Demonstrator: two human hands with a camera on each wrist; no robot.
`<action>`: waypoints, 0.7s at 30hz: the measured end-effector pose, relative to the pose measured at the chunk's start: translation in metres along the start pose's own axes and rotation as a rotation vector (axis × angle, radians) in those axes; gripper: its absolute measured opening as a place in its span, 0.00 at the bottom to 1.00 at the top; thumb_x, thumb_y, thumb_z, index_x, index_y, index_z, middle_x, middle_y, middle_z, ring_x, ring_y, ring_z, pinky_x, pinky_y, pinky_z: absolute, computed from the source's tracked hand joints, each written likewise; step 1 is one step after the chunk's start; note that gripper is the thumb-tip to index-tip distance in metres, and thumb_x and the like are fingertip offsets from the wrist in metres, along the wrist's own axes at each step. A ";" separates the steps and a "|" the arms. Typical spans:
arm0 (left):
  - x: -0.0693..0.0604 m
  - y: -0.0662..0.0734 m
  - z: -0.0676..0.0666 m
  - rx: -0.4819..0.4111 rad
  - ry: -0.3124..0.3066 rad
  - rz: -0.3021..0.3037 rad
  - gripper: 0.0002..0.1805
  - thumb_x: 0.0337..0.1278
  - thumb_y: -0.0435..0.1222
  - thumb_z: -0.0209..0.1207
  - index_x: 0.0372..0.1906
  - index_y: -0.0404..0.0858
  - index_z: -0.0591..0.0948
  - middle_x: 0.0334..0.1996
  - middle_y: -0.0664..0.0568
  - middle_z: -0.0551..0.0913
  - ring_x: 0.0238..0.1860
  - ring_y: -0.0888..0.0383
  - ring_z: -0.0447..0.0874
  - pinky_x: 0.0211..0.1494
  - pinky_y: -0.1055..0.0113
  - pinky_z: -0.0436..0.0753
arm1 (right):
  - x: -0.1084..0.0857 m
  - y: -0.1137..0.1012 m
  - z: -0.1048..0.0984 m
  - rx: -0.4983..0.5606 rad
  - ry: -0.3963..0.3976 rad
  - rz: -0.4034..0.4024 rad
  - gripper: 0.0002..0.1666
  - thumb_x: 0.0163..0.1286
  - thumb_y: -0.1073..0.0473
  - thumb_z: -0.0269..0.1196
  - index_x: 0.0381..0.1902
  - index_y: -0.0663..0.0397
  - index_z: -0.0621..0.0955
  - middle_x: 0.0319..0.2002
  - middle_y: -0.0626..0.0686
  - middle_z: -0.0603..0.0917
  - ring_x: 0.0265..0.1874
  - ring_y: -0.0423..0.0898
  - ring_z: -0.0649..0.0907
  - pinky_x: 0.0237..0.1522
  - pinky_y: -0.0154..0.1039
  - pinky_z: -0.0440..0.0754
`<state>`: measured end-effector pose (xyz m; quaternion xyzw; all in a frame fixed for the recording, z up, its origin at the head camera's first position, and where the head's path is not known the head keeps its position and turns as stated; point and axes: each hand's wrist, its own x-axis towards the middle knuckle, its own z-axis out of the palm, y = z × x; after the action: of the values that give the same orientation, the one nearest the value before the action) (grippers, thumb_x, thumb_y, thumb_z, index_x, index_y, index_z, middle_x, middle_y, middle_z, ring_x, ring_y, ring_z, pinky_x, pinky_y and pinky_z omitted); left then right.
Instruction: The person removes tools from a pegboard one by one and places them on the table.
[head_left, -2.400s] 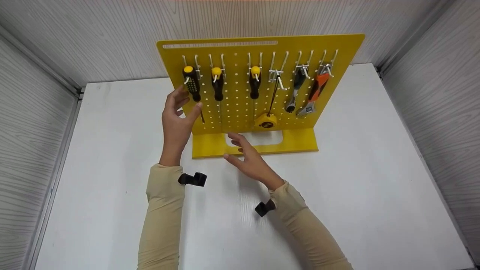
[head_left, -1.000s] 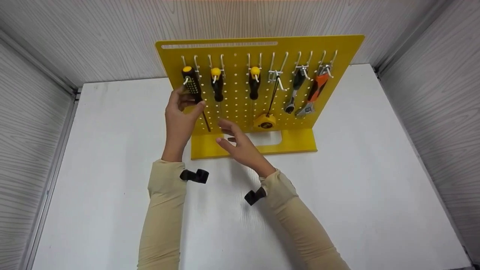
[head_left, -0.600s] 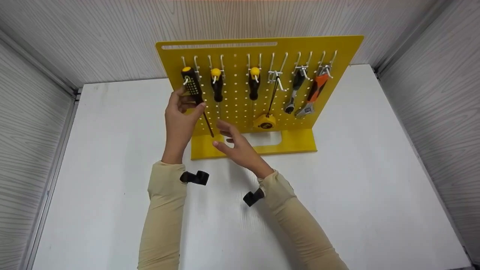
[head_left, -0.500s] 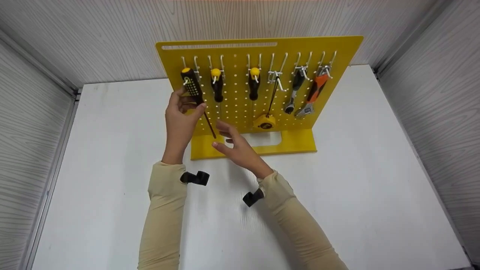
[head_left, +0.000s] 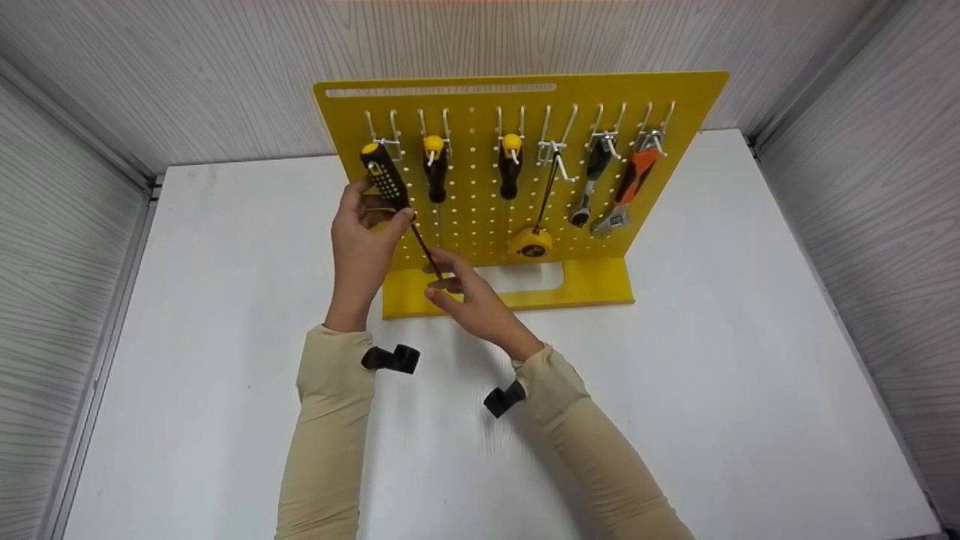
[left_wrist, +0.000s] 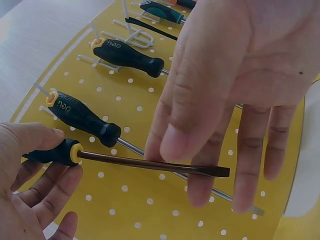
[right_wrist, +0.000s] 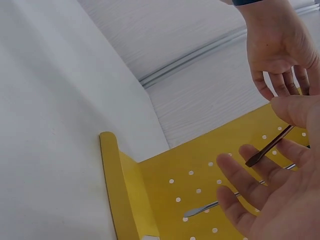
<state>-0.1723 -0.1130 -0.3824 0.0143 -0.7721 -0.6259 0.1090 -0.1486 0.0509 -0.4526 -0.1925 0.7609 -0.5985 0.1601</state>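
My left hand (head_left: 364,244) grips the black handle of a flathead screwdriver (head_left: 386,178), just in front of the pegboard's left end. Its yellow-capped end leans up and left, below a bare white hook (head_left: 386,141). A dark blade slants down to the right. My right hand (head_left: 478,306) is at the tip with fingers loosely spread. In the left wrist view the right thumb lies above the blade (left_wrist: 150,164) and the fingers behind it. The right wrist view shows the blade tip (right_wrist: 254,159) over the fingers, the thumb apart; whether they touch is unclear.
The yellow pegboard (head_left: 472,225) stands on a white table (head_left: 720,375). From its hooks hang two more screwdrivers, one black-handled screwdriver (head_left: 435,169) nearest, plus a tape measure (head_left: 532,242), a ratchet wrench (head_left: 592,180) and an orange-handled adjustable wrench (head_left: 630,184). Wood-grain panels enclose the table.
My left hand has closed round the screwdriver handle and brought it off its hook, tilting it so the tip swings right. My right hand has moved left to the tip.
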 end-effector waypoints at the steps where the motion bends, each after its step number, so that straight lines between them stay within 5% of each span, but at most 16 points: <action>1: -0.001 0.001 0.000 -0.002 0.001 0.003 0.30 0.58 0.36 0.64 0.64 0.37 0.68 0.48 0.45 0.81 0.45 0.57 0.80 0.52 0.68 0.80 | 0.000 0.000 0.000 0.006 0.000 -0.003 0.35 0.72 0.58 0.57 0.73 0.55 0.58 0.63 0.61 0.71 0.58 0.53 0.79 0.63 0.48 0.74; 12: -0.005 0.007 -0.002 -0.008 0.017 0.020 0.30 0.57 0.36 0.64 0.64 0.36 0.69 0.47 0.45 0.81 0.43 0.58 0.80 0.47 0.71 0.80 | -0.004 -0.003 0.002 0.047 0.016 -0.045 0.32 0.73 0.59 0.55 0.72 0.56 0.61 0.60 0.65 0.73 0.56 0.57 0.79 0.62 0.50 0.74; 21: -0.009 0.010 -0.005 0.000 0.030 0.024 0.30 0.56 0.36 0.64 0.64 0.36 0.70 0.47 0.45 0.81 0.43 0.58 0.80 0.50 0.69 0.79 | -0.007 -0.005 0.005 0.019 0.042 -0.074 0.28 0.73 0.61 0.55 0.69 0.56 0.65 0.58 0.62 0.76 0.54 0.55 0.80 0.60 0.42 0.76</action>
<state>-0.1611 -0.1146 -0.3733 0.0144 -0.7704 -0.6244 0.1279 -0.1400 0.0491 -0.4489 -0.2062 0.7509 -0.6150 0.1238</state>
